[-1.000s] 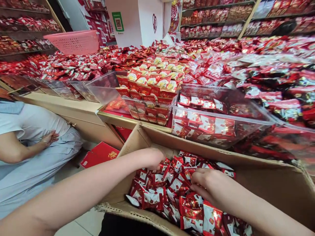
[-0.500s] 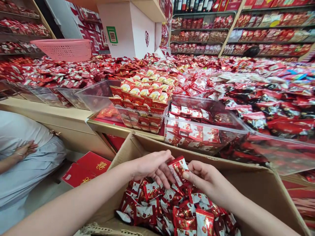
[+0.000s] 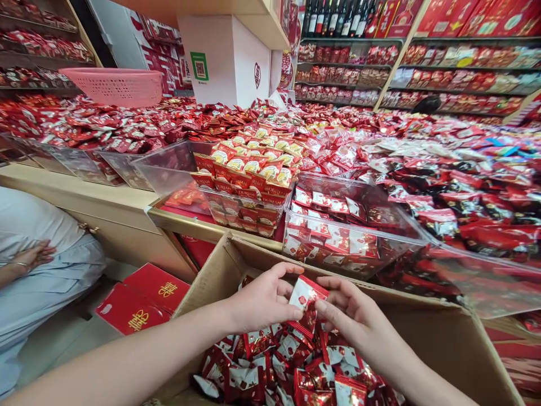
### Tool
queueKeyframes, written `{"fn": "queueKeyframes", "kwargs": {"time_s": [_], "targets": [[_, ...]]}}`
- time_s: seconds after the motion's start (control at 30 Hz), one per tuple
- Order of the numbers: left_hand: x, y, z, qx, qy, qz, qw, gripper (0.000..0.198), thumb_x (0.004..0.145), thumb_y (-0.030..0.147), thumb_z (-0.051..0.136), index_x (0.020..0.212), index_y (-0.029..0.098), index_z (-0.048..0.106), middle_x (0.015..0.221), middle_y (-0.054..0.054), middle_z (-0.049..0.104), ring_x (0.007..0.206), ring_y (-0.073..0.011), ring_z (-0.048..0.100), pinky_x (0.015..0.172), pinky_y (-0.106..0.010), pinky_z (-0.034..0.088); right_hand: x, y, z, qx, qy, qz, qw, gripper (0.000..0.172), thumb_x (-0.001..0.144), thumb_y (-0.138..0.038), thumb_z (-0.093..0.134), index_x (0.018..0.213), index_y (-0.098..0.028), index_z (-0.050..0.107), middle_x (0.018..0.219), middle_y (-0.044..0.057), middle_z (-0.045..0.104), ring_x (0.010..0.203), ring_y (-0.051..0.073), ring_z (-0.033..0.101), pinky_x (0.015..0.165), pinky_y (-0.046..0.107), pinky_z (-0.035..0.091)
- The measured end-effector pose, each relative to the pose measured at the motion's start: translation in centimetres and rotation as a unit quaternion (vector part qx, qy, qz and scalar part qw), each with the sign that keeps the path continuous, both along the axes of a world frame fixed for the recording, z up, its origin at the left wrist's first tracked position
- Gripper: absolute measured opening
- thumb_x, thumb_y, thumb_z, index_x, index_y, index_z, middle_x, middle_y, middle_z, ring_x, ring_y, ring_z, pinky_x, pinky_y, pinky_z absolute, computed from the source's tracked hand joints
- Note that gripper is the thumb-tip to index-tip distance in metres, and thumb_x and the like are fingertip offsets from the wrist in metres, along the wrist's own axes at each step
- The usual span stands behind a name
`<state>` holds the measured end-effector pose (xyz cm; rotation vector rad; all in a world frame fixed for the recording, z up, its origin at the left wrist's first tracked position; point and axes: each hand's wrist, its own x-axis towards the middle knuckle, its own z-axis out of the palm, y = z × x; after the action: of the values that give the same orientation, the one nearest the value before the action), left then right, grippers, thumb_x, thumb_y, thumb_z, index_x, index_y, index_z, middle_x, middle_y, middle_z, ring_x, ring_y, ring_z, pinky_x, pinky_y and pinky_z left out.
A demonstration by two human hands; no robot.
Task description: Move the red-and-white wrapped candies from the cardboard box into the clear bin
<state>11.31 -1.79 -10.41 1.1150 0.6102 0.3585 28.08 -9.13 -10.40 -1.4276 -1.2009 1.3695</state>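
1. Red-and-white glossy foil packet (image 3: 307, 304), pillow-shaped with flat sealed ends, is held above the cardboard carton (image 3: 426, 332).
2. Grip: the left hand (image 3: 267, 299) and right hand (image 3: 355, 310) both pinch it, thumbs in front, at opposite edges.
3. It looks light, slick and crushable; the edges seem the best hold.
4. Similar crinkled packets (image 3: 247, 380) lie loose below; the carton is stiff, matte brown.

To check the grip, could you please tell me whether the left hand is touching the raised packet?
Touching: the head view shows the left hand with its thumb tip on the packet, near its lower left edge.
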Motion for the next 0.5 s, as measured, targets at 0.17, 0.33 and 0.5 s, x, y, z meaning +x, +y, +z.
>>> {"fn": "queueKeyframes", "kwargs": {"time_s": [0.17, 0.33, 0.5], "targets": [[0.23, -0.60, 0.70, 0.004, 0.002, 0.003, 1.000, 0.067, 0.064, 0.012, 0.063, 0.119, 0.021, 0.027, 0.084, -0.003, 0.057, 0.066, -0.0114, 0.058, 0.065, -0.029, 0.042, 0.11, 0.24, -0.24, -0.001, 0.072, -0.018, 0.997, 0.034, 0.073, -0.035, 0.057, 0.095, -0.020, 0.036, 0.072, -0.001, 0.054, 0.058, 0.010, 0.050, 0.053, 0.022, 0.041], [0.32, -0.36, 0.54, 0.013, 0.013, 0.047, 0.999, 0.056, 0.062, 0.015, 0.064, 0.108, 0.019, 0.032, 0.082, -0.003, 0.058, 0.065, -0.0124, 0.057, 0.061, -0.026, 0.040, 0.03, -0.22, -0.06, 0.213, -0.216, -0.029, 0.952, 0.015, 0.081, -0.029, 0.046, 0.093, -0.020, 0.044, 0.080, 0.004, 0.055, 0.064, 0.013, 0.054, 0.058, 0.026, 0.047], [0.46, -0.47, 0.32, -0.025, 0.032, 0.042, 0.998, 0.053, 0.058, 0.014, 0.067, 0.097, 0.018, 0.032, 0.074, 0.000, 0.059, 0.058, -0.0075, 0.052, 0.056, -0.021, 0.036, -0.63, -0.40, -0.04, 0.466, -0.494, 0.071, 0.730, 0.028, 0.077, -0.033, 0.051, 0.097, -0.015, 0.052, 0.092, 0.012, 0.061, 0.075, 0.021, 0.060, 0.058, 0.028, 0.052]]}}
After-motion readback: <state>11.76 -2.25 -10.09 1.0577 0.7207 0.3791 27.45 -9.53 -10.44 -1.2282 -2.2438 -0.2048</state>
